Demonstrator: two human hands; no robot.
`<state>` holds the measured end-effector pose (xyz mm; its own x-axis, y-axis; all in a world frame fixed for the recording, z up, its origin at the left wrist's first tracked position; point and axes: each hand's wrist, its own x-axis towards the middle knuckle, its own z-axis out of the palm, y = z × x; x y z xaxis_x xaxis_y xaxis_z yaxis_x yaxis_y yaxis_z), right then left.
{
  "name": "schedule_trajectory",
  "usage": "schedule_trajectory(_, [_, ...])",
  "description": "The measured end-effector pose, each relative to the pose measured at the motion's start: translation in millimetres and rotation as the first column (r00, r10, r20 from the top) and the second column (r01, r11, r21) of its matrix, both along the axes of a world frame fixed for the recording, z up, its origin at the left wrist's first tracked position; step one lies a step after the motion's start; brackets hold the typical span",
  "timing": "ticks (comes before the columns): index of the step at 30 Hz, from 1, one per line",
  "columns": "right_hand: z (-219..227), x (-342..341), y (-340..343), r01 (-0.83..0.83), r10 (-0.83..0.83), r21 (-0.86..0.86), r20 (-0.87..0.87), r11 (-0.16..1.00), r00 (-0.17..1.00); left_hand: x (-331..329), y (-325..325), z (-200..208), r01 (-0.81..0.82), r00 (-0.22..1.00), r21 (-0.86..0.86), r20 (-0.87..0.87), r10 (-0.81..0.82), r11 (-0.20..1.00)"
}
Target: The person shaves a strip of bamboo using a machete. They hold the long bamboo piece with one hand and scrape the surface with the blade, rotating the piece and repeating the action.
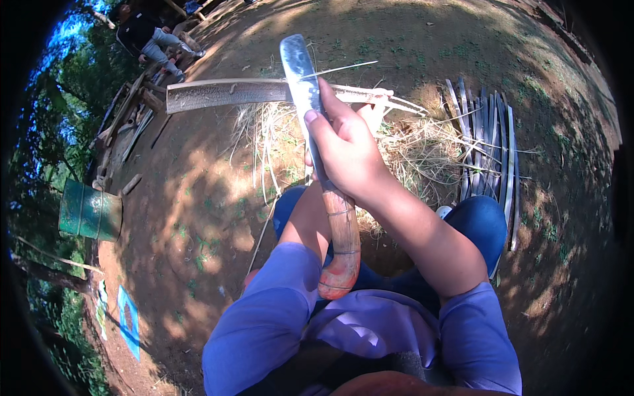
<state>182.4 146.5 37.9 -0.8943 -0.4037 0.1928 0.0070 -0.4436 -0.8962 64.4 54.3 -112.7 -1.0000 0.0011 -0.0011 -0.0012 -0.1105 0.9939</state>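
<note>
My right hand (347,142) is closed around the blade of a large knife (300,63), near its handle, thumb lying on the flat. The curved wooden handle (343,228) points back toward my belly, and the blade points away. Beneath the blade a split bamboo piece (228,94) lies crosswise, its right end frayed into thin splints. A thin sliver (347,68) sticks out to the right beside the blade. My left forearm passes behind the knife handle. My left hand (373,113), mostly hidden by the right one, is closed on the bamboo near its right end.
Pale shavings (422,152) are heaped on the ground before my knees. Several long dark strips (485,142) lie at the right. At the left are a green metal drum (90,211), a blue sheet (129,322) and stacked poles (125,122). A person (148,39) stands far left.
</note>
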Motion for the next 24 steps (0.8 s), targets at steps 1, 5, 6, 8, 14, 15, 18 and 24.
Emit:
schedule_trajectory(1, [7.2, 12.6, -3.9, -0.011, 0.012, 0.014, -0.074, 1.0, 0.997, -1.3, -0.4, -1.1, -0.012, 1.0, -0.007, -0.007, 0.012, 1.0])
schedule_trajectory(5, [-9.5, 2.5, 3.4, -0.031, 0.042, 0.076, -0.137, 0.997, 0.99, -7.8, 1.4, -2.5, -0.059, 0.997, -0.036, -0.06, 0.056, 0.998])
schedule_trajectory(6, [-11.9, 0.3, 6.1, 0.005, 0.003, 0.064, -0.119, 0.998, 0.993, -7.8, 0.6, -4.2, -0.071, 0.995, -0.046, -0.068, 0.067, 0.996])
schedule_trajectory(8, [-14.7, -12.5, 14.6, 0.031, -0.028, 0.077, -0.044, 0.997, 0.999, -17.6, 1.4, -1.1, -0.087, 0.992, -0.065, -0.101, 0.08, 0.994])
schedule_trajectory(14, [-12.9, 27.7, 4.8, -0.14, 0.142, 0.067, -0.037, 0.988, 0.989, -23.1, 2.9, -3.0, -0.123, 0.983, -0.09, -0.151, 0.108, 0.988])
schedule_trajectory(15, [-17.4, 21.5, 5.6, -0.154, 0.156, 0.077, -0.022, 0.985, 0.988, -24.9, 3.0, -1.1, -0.132, 0.979, -0.089, -0.166, 0.116, 0.987])
schedule_trajectory(18, [-29.5, -3.4, 5.6, 0.008, -0.008, 0.042, 0.015, 0.999, 1.0, -23.8, 5.0, -1.7, -0.15, 0.975, -0.105, -0.18, 0.129, 0.983])
schedule_trajectory(24, [-9.8, 25.6, -3.7, -0.231, 0.233, 0.042, -0.062, 0.972, 0.97, -36.6, 1.3, 2.9, -0.175, 0.964, -0.123, -0.224, 0.145, 0.977])
